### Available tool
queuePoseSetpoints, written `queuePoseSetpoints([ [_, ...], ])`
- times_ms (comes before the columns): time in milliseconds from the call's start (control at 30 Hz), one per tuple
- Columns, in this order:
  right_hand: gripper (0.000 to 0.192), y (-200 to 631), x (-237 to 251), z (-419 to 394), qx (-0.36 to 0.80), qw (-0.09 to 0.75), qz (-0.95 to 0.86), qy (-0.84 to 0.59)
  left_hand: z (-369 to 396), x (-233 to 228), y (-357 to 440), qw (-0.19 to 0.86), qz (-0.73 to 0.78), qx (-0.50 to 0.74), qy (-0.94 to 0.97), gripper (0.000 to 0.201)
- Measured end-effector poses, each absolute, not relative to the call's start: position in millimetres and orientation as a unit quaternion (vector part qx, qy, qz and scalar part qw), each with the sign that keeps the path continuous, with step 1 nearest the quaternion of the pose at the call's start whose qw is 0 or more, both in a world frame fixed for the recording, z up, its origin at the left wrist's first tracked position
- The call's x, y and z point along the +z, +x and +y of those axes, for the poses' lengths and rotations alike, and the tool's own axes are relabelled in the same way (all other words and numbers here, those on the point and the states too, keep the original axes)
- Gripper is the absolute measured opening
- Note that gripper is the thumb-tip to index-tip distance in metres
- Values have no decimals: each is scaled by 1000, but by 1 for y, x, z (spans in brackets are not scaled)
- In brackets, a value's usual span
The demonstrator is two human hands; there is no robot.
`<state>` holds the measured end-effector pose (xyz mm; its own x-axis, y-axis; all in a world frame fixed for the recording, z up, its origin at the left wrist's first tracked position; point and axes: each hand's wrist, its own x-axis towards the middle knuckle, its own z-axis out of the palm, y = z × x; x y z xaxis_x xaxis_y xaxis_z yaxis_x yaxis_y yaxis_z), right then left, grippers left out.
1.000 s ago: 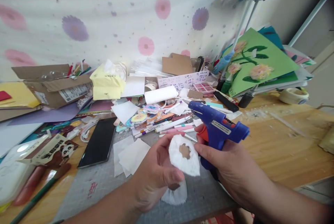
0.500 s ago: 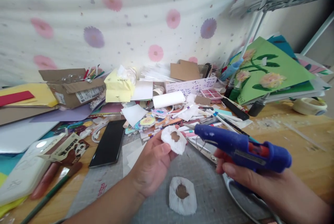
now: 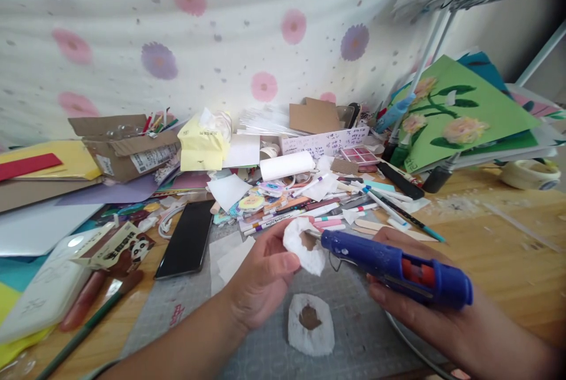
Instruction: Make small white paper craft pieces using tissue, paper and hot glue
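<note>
Between the thumb and fingers of my left hand is a white tissue-wrapped cardboard piece with bare brown showing in its middle. My right hand grips a blue hot glue gun, its metal nozzle pointing left. The nozzle tip is at the brown middle of the held piece; whether it touches I cannot tell. Below, a second tissue-wrapped cardboard piece lies flat on the grey cutting mat, also with a brown centre. The glue gun's handle is hidden by my right hand.
A black phone lies left of the mat, beside a green-handled brush. Markers and paper scraps are heaped behind my hands. A white paper roll and a cardboard box stand farther back. Masking tape sits at right.
The glue gun has moved left and slightly down, bringing its nozzle to the held piece's centre. My left hand has shifted slightly right and turned the piece toward the nozzle.
</note>
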<state>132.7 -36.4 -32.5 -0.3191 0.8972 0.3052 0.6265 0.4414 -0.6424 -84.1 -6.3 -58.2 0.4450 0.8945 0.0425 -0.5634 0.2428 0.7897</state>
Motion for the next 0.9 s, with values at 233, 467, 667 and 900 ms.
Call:
queuePoseSetpoints([
  [233, 9, 131, -26, -38, 194, 318, -795, -478, -6, -59, -87, 758, 216, 480, 387, 51],
  [467, 7, 130, -29, -42, 183, 351, -773, -496, -6, -58, -87, 758, 208, 484, 384, 52],
  [667, 9, 128, -29, -43, 186, 344, -773, -499, -6, -56, -88, 749, 199, 494, 394, 48],
  [900, 17, 137, -21, -41, 210, 334, -794, -463, -5, -57, -91, 751, 177, 485, 411, 51],
])
